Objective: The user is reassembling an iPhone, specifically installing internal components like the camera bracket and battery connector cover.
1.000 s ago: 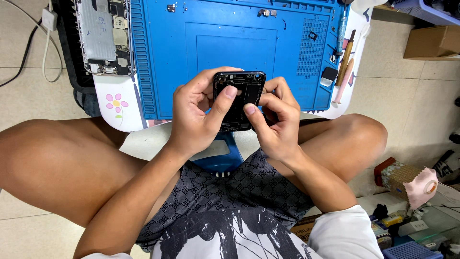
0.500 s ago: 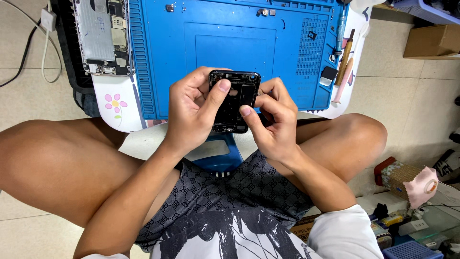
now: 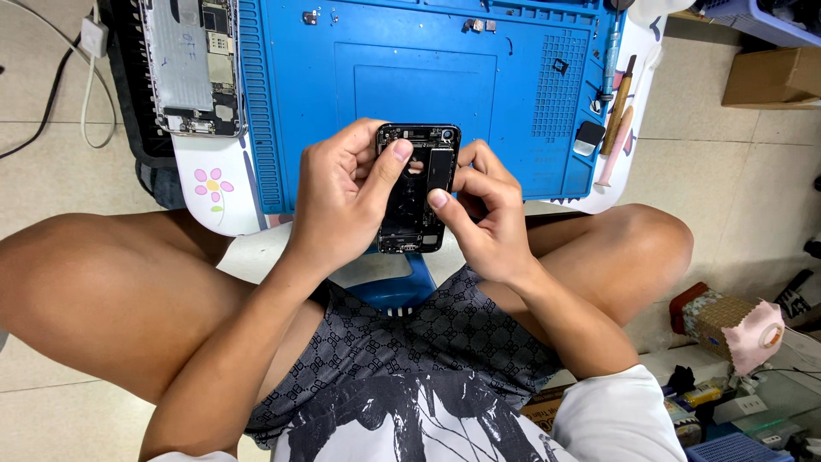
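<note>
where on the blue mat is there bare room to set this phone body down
The middle of the blue mat, above both hands holding the phone body, is bare. Crowded: the right edge with hand tools, the top rim with small parts, and the opened phone at left.

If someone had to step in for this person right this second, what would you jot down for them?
Left hand: grips the opened black phone housing by its left edge, thumb pressed inside near the top.
Right hand: steadies the right edge, thumb on the inner parts.
The housing is held above the blue repair mat; its insides are exposed.
A second opened phone lies at the mat's left edge; hand tools lie along its right side.
Done: housing open. Left: cannot tell from here.
</note>
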